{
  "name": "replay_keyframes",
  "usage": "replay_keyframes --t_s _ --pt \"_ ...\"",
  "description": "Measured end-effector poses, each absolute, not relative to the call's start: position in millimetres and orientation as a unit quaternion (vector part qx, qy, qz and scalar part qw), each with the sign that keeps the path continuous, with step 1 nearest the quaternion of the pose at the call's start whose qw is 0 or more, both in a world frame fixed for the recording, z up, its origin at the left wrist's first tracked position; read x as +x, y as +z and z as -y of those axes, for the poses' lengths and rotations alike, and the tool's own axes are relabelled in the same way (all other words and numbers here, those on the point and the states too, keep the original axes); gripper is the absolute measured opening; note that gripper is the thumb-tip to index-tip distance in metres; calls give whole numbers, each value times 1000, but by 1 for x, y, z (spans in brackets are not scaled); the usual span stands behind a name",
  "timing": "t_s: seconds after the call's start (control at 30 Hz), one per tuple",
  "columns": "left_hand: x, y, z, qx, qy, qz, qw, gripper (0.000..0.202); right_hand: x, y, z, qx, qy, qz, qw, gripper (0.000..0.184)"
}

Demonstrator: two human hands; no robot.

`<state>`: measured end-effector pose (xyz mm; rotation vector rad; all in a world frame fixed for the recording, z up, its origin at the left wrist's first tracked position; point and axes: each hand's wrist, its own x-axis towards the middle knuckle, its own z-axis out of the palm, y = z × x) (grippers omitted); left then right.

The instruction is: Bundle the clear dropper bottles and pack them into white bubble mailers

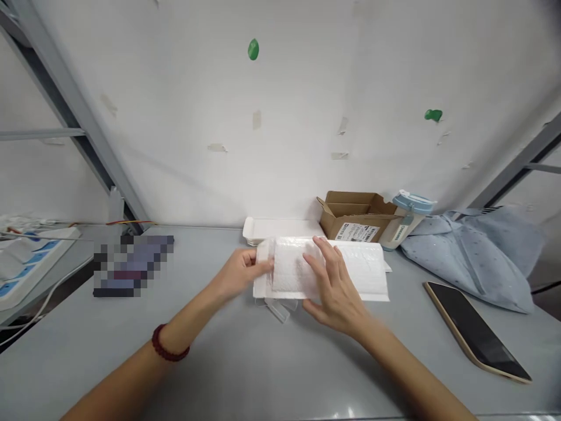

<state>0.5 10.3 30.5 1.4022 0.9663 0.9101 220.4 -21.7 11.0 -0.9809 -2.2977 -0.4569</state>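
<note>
A white bubble mailer (pixel 363 272) lies flat on the grey table (pixel 245 362), its left end folded over. My left hand (pixel 241 272) pinches that folded left end, thumb on top. My right hand (pixel 335 286) lies flat on the middle of the mailer, fingers stretched out and pressing down. A small clear plastic piece (pixel 278 308) sticks out from under the mailer's near edge, between my two hands. A dark red bead bracelet (pixel 169 349) is on my left wrist.
Behind the mailer sit a white flat tray (pixel 280 228), an open cardboard box (pixel 357 217) and a tilted cup with a blue lid (pixel 405 219). Blue cloth (pixel 477 257) and a phone (pixel 475 330) lie right. A power strip (pixel 26 263) is far left.
</note>
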Motion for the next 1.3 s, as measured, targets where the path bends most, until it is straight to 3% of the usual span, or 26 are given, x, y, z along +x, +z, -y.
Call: replay_keyframes --t_s 0.1,0.17,0.3,0.5,0.7,1.03,1.3 --pt "12 27 6 648 367 -386 545 24 219 14 30 -364 -144 887 245 80" --pt "16 25 12 671 361 -388 519 25 220 14 33 -362 -136 891 239 77" --pt "20 24 16 687 358 -407 485 29 221 15 32 -342 -133 887 280 63" --pt "16 30 12 682 362 -424 474 32 226 17 27 -331 -162 862 348 57" --pt "-9 36 -5 693 354 -486 397 29 245 16 12 -405 -147 812 394 48" --pt "-21 23 -15 806 237 -459 287 17 255 15 2 -455 -123 799 374 38" --pt "-16 14 -12 853 240 -427 180 16 253 12 2 -442 -119 808 371 39"
